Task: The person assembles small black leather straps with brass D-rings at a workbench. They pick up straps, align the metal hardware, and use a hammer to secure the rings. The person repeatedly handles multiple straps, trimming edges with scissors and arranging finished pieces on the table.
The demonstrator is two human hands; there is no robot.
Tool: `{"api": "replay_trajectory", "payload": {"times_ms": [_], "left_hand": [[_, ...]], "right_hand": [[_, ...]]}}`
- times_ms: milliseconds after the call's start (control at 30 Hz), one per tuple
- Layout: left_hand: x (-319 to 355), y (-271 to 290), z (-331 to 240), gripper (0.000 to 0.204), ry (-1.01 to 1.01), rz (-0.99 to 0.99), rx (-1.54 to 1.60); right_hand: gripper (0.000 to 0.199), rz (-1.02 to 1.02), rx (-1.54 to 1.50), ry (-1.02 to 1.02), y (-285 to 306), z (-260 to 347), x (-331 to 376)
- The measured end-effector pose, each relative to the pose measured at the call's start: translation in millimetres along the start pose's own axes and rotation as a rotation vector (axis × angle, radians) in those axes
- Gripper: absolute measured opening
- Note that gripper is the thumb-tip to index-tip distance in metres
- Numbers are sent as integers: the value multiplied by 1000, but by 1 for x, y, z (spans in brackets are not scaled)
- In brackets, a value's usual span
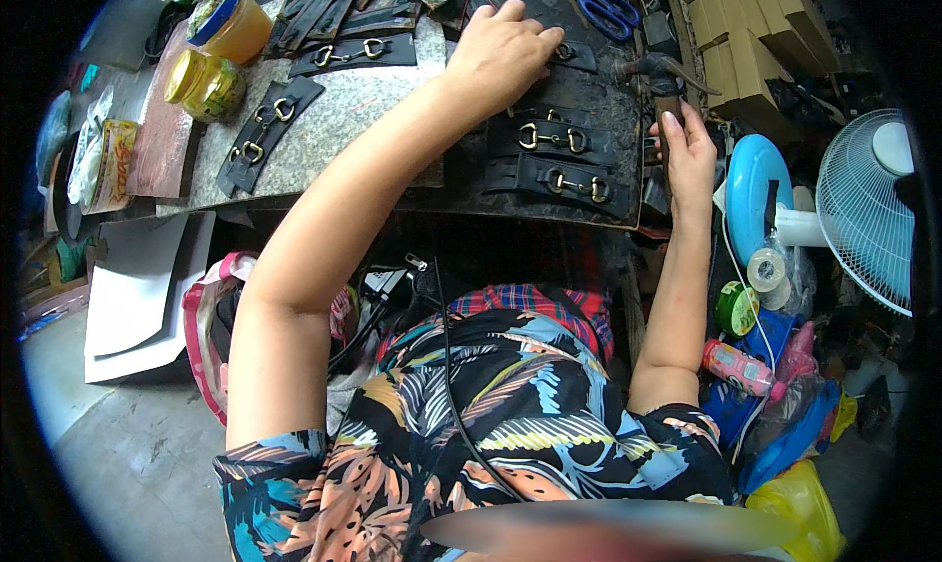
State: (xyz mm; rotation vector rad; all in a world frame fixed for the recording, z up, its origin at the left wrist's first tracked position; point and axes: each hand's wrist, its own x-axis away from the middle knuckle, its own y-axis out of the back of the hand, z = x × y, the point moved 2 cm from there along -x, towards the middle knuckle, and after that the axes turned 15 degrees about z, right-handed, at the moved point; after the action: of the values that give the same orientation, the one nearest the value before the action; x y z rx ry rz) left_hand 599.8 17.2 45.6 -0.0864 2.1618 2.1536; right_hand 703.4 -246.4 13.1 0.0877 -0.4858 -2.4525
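- Black leather strap point(574, 53) lies on the dark work board point(589, 101) under the left hand point(502, 50); that hand presses flat, fingers spread, gripping nothing.
- Its long axis runs roughly left to right, like the two buckled straps point(554, 160) below it, nearer the body.
- Right hand point(687, 155) sits at the board's right edge, closed around the handle of a hammer point(659, 81) whose head points up and inward.
- From the hammer, the pinned strap lies just to the left, so the right hand is the nearer striker.
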Motion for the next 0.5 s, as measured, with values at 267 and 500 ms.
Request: {"api": "replay_trajectory", "payload": {"times_ms": [267,500], "left_hand": [[10,10,10,32,-13,-164,138],[131,46,39,38,112,-163,473]], "right_hand": [[45,-122,497,175,-15,6,-4],[42,44,191,165,-39,46,4]]}}
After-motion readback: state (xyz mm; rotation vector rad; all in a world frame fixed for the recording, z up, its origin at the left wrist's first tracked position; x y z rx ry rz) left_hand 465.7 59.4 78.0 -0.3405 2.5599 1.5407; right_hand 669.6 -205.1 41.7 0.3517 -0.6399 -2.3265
